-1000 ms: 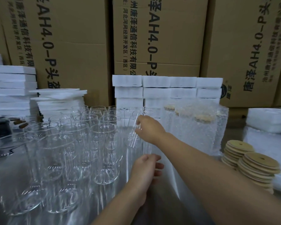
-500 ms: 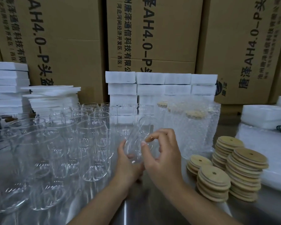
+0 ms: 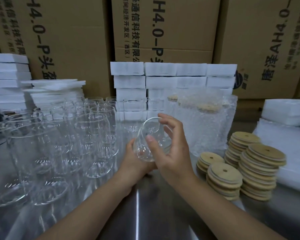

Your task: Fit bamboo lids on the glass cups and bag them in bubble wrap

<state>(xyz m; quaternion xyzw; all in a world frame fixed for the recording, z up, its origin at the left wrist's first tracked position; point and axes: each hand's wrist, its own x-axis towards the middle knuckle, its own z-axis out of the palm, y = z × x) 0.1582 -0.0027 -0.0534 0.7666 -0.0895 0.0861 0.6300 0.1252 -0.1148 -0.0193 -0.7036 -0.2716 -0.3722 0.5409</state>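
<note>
A clear glass cup (image 3: 150,135) is tilted with its mouth toward the camera, above the metal table. My left hand (image 3: 135,161) grips its base from below. My right hand (image 3: 171,148) curls around its right side, thumb on the front wall and fingertips at the rim. Several stacks of round bamboo lids (image 3: 241,163) with a small hole sit to the right of my hands. Behind them stand bubble-wrap bags (image 3: 203,125) holding lidded cups.
Many empty glass cups (image 3: 62,141) crowd the left half of the steel table (image 3: 145,213). White foam blocks (image 3: 173,77) are stacked at the back, more foam sheets (image 3: 284,129) lie at the right, and cardboard boxes (image 3: 163,28) form a wall behind.
My right hand pulled one cup out of the group at the back and brought it toward me. My left hand took its base; the cup now tilts with its mouth facing me.
</note>
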